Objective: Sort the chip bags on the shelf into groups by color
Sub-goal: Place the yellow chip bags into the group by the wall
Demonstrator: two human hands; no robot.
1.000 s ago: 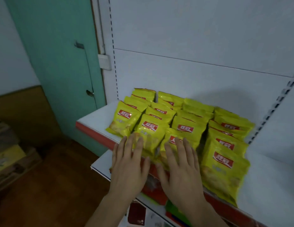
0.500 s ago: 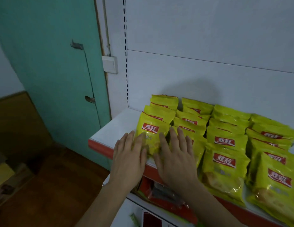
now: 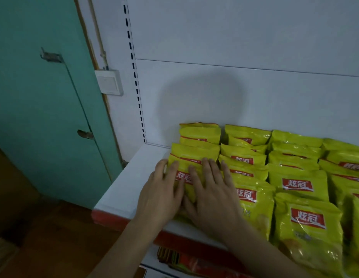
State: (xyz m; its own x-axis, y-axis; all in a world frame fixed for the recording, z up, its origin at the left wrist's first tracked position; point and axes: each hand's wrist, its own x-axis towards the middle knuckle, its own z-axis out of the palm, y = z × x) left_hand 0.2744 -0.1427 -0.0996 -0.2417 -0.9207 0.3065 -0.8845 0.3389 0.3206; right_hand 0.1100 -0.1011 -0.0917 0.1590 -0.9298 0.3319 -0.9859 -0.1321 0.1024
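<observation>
White shelf [image 3: 130,189] with red front edge, against white back panel. Rows of yellow chip bags [image 3: 298,181] lying overlapped on it, filling middle and right; left end bare.

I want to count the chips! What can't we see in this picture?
Head view only:
- Front yellow chip bag: lower part hidden under left hand and right hand.
- Rightmost bags: cut off by the picture's right edge.
- Packets on the lower shelf: dark, blocked by the arms.

White "炫冠" on red labels of the yellow chip bags [image 3: 297,177], smaller print below unreadable
</observation>
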